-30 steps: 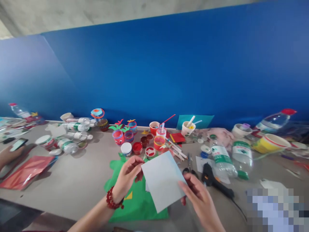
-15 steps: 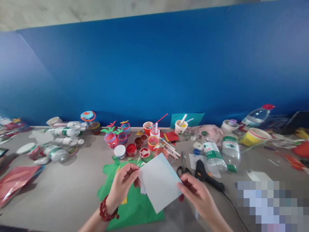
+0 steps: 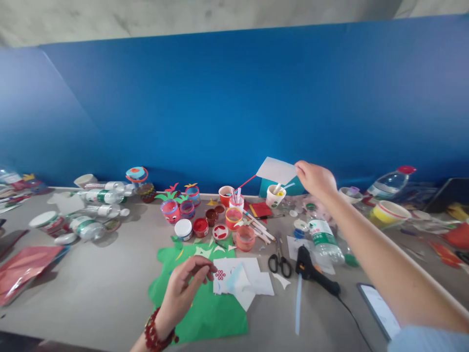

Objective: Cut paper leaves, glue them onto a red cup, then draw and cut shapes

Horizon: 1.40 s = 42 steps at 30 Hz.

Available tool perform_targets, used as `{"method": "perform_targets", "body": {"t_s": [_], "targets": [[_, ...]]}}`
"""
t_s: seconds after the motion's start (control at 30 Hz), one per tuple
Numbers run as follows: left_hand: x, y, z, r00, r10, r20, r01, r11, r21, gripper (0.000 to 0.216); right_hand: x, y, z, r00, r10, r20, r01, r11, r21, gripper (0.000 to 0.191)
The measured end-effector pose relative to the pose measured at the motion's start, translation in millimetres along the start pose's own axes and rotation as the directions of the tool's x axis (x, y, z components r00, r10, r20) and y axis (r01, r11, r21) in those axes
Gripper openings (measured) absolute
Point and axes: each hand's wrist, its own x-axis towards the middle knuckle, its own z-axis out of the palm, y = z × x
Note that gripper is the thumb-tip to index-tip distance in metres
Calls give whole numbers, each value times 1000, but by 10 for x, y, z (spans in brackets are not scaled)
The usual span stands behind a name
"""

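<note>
My right hand reaches far forward and pinches the corner of a white sheet of paper, which hangs above the paper cup holding white sticks. My left hand hovers over the green paper, fingers loosely curled with a gap to the thumb and nothing visible between them. Just right of its fingertips lie white paper pieces, one bearing a red knot-like print. Black-handled scissors and a black glue gun rest between the two arms.
Paint jars and painted cups with paper leaves stand behind the green paper. Plastic bottles lie left and right. A phone lies under my right forearm. A blue panel backs the table.
My right hand has carried the white sheet forward and up, away from my left hand, which has let go of it. The white pieces beneath now show.
</note>
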Motion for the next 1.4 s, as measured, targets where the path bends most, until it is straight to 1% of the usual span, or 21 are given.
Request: {"method": "perform_targets", "body": {"t_s": [0.1,0.2,0.4,0.53,0.7,0.83,1.0,1.2,1.3,1.4], "targets": [[-50,-56,-111,999,-34,-36,34,999,-4,23,195,-57,206,999,-25,34,24,999,29,33],[-82,-132,-190,995,-76,-63,75,997,-25,23,296,-125,327,994,-78,82,72,995,69,33],[-85,-174,-215,993,-74,-91,73,997,-20,24,412,-226,497,979,-167,114,158,984,81,32],[-48,-152,-210,994,-65,-91,64,998,-14,26,432,-234,609,972,-191,135,182,980,79,32],[-22,-152,-211,992,-84,-98,84,996,-1,27,367,-203,782,966,-184,181,175,982,65,29],[-17,-167,-204,991,-87,-98,87,996,0,26,316,-168,881,969,-172,177,167,985,45,28],[2,-166,-174,990,-98,-98,97,995,-6,26,282,-164,909,968,-188,169,186,982,28,27],[38,-185,-187,992,-86,-91,87,996,3,24,240,-225,872,967,-204,150,200,979,46,26],[62,-188,-238,993,-86,-84,90,995,36,22,200,-265,800,971,-199,132,192,979,61,28],[93,-198,-279,996,-88,-29,91,988,124,20,45,-351,654,980,-182,83,174,981,89,31]]}}
